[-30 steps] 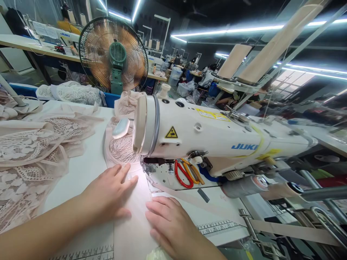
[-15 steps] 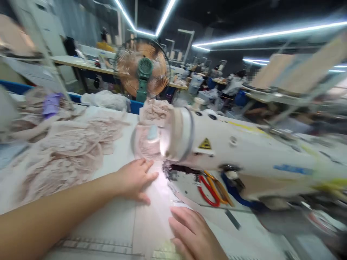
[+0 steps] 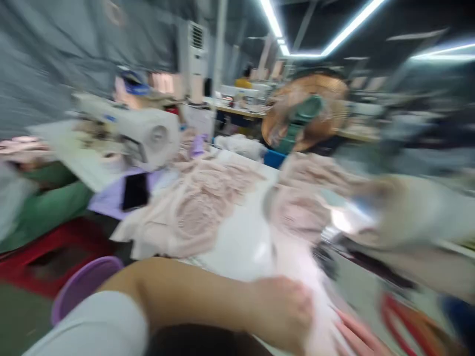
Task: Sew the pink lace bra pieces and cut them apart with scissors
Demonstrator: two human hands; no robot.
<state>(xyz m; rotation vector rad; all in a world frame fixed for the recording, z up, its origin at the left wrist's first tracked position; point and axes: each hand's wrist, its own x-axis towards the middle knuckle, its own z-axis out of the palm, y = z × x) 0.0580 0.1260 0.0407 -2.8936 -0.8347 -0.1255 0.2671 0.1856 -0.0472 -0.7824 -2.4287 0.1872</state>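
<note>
Pale pink fabric [image 3: 293, 252] runs from under the sewing machine's needle area toward me. At its left edge is my left hand [image 3: 284, 306], its fingers looking bent but smeared by motion, so their grip is unclear. My right hand [image 3: 358, 333] shows partly at the bottom, its fingers stretched out along the right side of the fabric. The sewing machine [image 3: 415, 212] stands at the right, its lamp lit and its head blurred. Beside it lie red-handled scissors or pliers [image 3: 397, 321], too blurred to tell which.
A heap of pale pink garments [image 3: 196, 207] lies on the table at left. Behind stands a large fan [image 3: 308, 109]. Further left are another sewing machine [image 3: 148, 133], a dark phone-like slab [image 3: 135, 191], a purple basin [image 3: 87, 282], a red stool [image 3: 59, 247] and a person's green-clothed leg [image 3: 55, 212].
My view has swung left, so the machine and fan sit further right and the left-hand workplace shows. My left hand's spread fingers now look drawn in.
</note>
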